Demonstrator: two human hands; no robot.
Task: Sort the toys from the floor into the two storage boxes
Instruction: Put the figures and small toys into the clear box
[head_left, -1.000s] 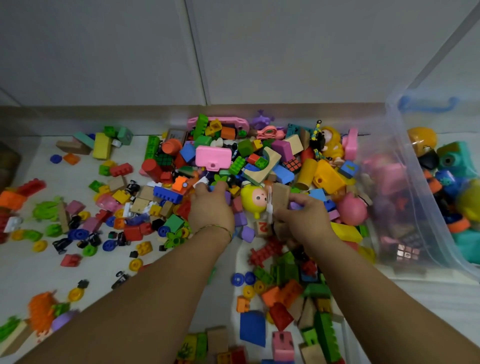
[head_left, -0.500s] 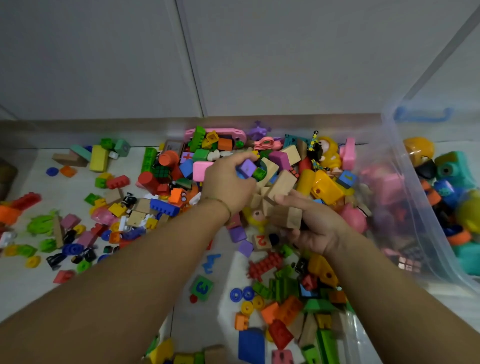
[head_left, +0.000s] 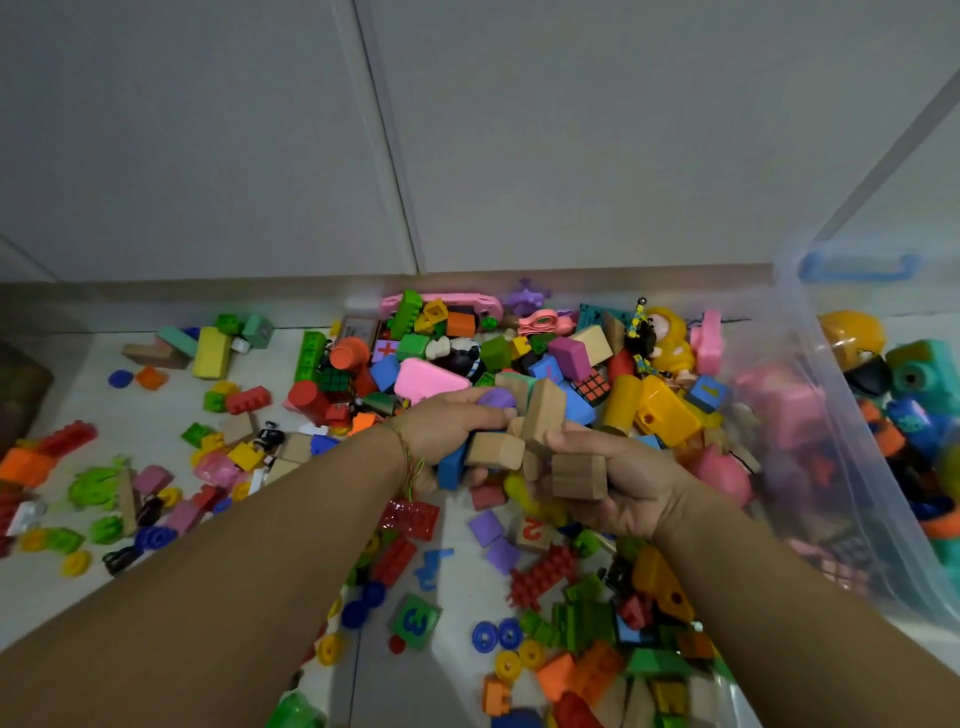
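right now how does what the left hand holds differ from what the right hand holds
The left hand grips mixed pieces: a purple piece, a blue block, a wooden block. The right hand holds only plain wooden blocks. Left is palm down, right palm up. Both are full.

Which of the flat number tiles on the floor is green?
The tile with the blue 3, between the forearms; the tile with the red 2 is wood-coloured.

A blue "3" on a green tile (head_left: 415, 620); a red "2" on a wooden block (head_left: 533, 531).
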